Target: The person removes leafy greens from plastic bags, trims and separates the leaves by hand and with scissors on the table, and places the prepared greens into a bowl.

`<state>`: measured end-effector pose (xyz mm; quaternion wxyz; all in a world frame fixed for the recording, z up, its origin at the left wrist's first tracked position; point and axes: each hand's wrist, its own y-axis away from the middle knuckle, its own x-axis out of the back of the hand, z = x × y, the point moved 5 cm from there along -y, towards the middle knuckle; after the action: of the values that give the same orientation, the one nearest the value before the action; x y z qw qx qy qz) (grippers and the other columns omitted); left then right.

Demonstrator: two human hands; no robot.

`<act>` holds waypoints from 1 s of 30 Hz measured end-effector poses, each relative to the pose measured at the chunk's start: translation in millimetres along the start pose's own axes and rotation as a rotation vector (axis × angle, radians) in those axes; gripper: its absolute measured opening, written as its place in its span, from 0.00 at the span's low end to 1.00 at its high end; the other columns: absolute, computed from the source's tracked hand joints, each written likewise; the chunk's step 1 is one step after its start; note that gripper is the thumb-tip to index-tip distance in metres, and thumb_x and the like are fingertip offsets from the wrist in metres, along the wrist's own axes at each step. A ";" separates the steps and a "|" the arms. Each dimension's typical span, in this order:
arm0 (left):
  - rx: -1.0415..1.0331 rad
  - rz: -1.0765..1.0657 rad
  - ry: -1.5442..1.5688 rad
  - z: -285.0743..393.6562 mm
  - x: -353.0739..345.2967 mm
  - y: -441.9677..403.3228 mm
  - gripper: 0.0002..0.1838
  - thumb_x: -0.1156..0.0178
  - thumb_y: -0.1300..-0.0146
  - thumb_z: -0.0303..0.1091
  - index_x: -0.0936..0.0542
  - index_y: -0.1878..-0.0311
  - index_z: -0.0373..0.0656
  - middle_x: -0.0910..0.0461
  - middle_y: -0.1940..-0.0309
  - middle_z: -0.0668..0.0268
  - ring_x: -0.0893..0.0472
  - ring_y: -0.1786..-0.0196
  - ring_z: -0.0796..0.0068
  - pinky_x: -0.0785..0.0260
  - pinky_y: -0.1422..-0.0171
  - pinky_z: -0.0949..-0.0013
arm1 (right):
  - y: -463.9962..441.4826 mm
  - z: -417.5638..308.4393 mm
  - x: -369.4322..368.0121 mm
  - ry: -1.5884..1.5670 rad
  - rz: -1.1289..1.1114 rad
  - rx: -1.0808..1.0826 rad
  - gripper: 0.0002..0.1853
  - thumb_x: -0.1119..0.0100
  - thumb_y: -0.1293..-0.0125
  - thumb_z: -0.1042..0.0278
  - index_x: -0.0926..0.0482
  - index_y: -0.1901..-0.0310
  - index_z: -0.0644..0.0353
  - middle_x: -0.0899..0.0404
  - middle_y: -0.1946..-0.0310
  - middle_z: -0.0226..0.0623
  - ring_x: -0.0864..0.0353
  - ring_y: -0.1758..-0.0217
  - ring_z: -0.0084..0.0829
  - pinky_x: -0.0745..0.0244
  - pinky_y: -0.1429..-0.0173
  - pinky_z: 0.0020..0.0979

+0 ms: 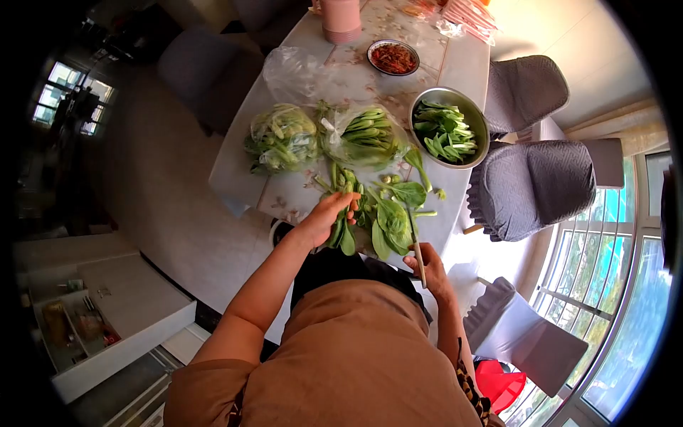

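My left hand (329,215) is at the near edge of the table, its fingers closed around leafy greens (347,240) that look like bok choy. A knife (420,265) with a light handle is gripped in my right hand (434,272), its blade pointing away from me over the leaves. Between and beyond the hands lie loose bok choy leaves (390,226) and small cut stem ends. Farther back, one clear plastic bag (366,139) of green stalks lies beside another bag of greens (282,135). To the right, a steel bowl (482,149) holds separated leaves and stems.
A small dish of reddish food (393,58) and a pink container (341,20) stand toward the back of the table (238,160). Crumpled clear plastic (288,71) lies at left. Grey covered chairs (533,181) line the right side. An open drawer (131,341) is at lower left.
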<state>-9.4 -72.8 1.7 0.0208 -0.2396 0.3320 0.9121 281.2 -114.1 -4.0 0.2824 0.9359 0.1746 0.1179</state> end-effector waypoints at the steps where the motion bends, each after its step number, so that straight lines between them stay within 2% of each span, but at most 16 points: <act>1: 0.001 -0.041 -0.108 -4.4 -2.7 -1.3 0.21 0.50 0.19 0.46 0.25 0.37 0.38 0.26 0.58 0.68 0.27 0.63 0.76 0.27 0.51 0.65 | 3.3 -5.1 -6.7 -0.066 -0.050 -0.052 0.34 0.25 0.38 0.47 0.27 0.41 0.64 0.23 0.64 0.33 0.28 0.66 0.21 0.30 0.63 0.24; 2: -0.008 -0.084 -0.186 -7.7 -6.5 -3.3 0.22 0.52 0.18 0.45 0.25 0.38 0.35 0.26 0.59 0.69 0.28 0.62 0.78 0.29 0.51 0.68 | 1.5 -0.8 -11.2 -0.063 -0.101 -0.016 0.35 0.27 0.37 0.44 0.27 0.40 0.63 0.19 0.57 0.39 0.24 0.61 0.25 0.26 0.56 0.28; 5: -0.090 -0.159 -0.533 -17.6 -10.8 -11.6 0.21 0.54 0.18 0.44 0.26 0.38 0.35 0.25 0.60 0.68 0.27 0.62 0.80 0.28 0.52 0.68 | -3.5 -10.9 -21.9 0.135 -0.119 0.113 0.36 0.28 0.37 0.42 0.27 0.40 0.63 0.18 0.54 0.43 0.20 0.55 0.31 0.24 0.48 0.33; 6: -0.078 -0.160 -0.612 -16.6 -16.3 -10.1 0.20 0.55 0.18 0.42 0.26 0.38 0.36 0.24 0.64 0.68 0.27 0.64 0.80 0.28 0.55 0.70 | -4.7 -12.8 -23.1 0.189 -0.122 0.043 0.38 0.30 0.38 0.37 0.27 0.40 0.63 0.17 0.55 0.45 0.19 0.51 0.37 0.26 0.41 0.37; 9: -0.073 -0.226 -0.773 -16.2 -28.2 -5.3 0.19 0.53 0.18 0.42 0.26 0.38 0.39 0.24 0.68 0.70 0.26 0.67 0.80 0.29 0.58 0.72 | -7.0 -19.1 -25.5 0.313 -0.115 0.046 0.41 0.32 0.38 0.32 0.26 0.40 0.63 0.17 0.56 0.48 0.18 0.50 0.40 0.25 0.42 0.38; 10: -0.091 -0.234 -0.769 -22.0 -27.5 -8.2 0.18 0.53 0.19 0.42 0.26 0.37 0.40 0.26 0.71 0.72 0.29 0.69 0.81 0.33 0.62 0.73 | -6.9 -22.2 -26.3 0.333 -0.122 0.031 0.41 0.33 0.39 0.31 0.26 0.40 0.64 0.17 0.55 0.49 0.17 0.49 0.42 0.25 0.42 0.39; 13: -0.085 -0.275 -0.828 -30.4 -31.1 -8.1 0.18 0.52 0.19 0.42 0.26 0.39 0.39 0.30 0.72 0.74 0.32 0.70 0.83 0.37 0.65 0.74 | -7.5 -30.8 -26.6 0.403 -0.135 -0.002 0.42 0.33 0.40 0.30 0.26 0.40 0.64 0.16 0.55 0.52 0.17 0.48 0.45 0.25 0.43 0.41; 19: 0.090 -0.272 -0.525 -47.2 -26.6 -10.6 0.19 0.51 0.20 0.43 0.28 0.36 0.40 0.38 0.74 0.78 0.39 0.72 0.86 0.43 0.67 0.77 | -7.9 -34.5 -25.7 0.494 -0.126 0.019 0.43 0.33 0.40 0.29 0.26 0.41 0.64 0.16 0.55 0.53 0.16 0.49 0.49 0.24 0.44 0.43; 22: 0.092 -0.286 -0.449 -50.2 -28.0 -9.3 0.21 0.50 0.20 0.43 0.30 0.33 0.41 0.39 0.73 0.78 0.41 0.72 0.86 0.45 0.68 0.77 | -7.5 -35.0 -26.3 0.521 -0.146 0.000 0.43 0.34 0.40 0.29 0.26 0.40 0.63 0.16 0.55 0.54 0.16 0.48 0.49 0.24 0.44 0.43; 27: 0.161 -0.218 -0.448 -47.8 -30.9 -1.9 0.19 0.51 0.20 0.43 0.30 0.34 0.43 0.40 0.73 0.79 0.41 0.72 0.87 0.47 0.68 0.78 | -3.8 -38.8 -29.2 0.537 -0.180 -0.022 0.43 0.34 0.40 0.29 0.26 0.41 0.63 0.16 0.53 0.55 0.16 0.47 0.50 0.24 0.43 0.44; 30: 0.199 -0.185 -0.439 -56.1 -24.7 -5.7 0.19 0.52 0.19 0.44 0.31 0.34 0.45 0.41 0.73 0.80 0.42 0.73 0.87 0.47 0.68 0.78 | -1.0 -36.8 -31.4 0.539 -0.181 -0.007 0.40 0.34 0.38 0.32 0.26 0.44 0.65 0.18 0.56 0.53 0.18 0.49 0.46 0.25 0.45 0.43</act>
<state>37.3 -99.8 -27.9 0.1989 -0.0620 0.3842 0.8994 240.5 -107.8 21.5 0.2385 0.8504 0.3256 0.3376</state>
